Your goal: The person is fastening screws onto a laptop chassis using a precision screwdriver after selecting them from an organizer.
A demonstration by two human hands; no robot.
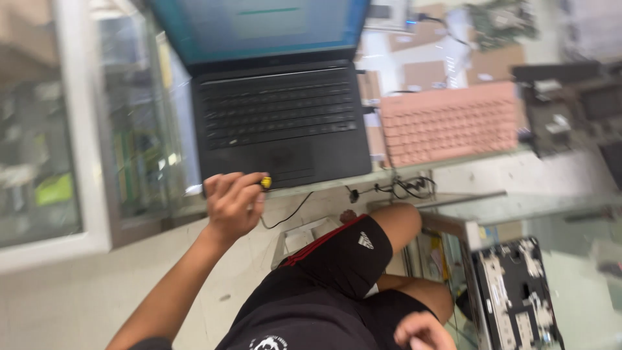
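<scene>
My left hand (232, 202) reaches up to the front edge of an open black laptop (278, 120) on a glass counter (466, 207). Its fingers are closed around a small tool with a yellow end (265, 183); a pale tip pokes out on the other side of the fist. The hand is just below the laptop's touchpad. My right hand (421, 332) is low by my knee, blurred, with its fingers curled; I cannot tell whether it holds anything. My legs in black shorts (337, 259) fill the lower middle.
A pink keyboard (450, 123) lies right of the laptop. Black cables (402, 188) hang at the counter's edge. An opened laptop chassis (518, 298) sits at the lower right. A green circuit board (502, 19) and cardboard lie at the back. A glass cabinet (78, 129) stands on the left.
</scene>
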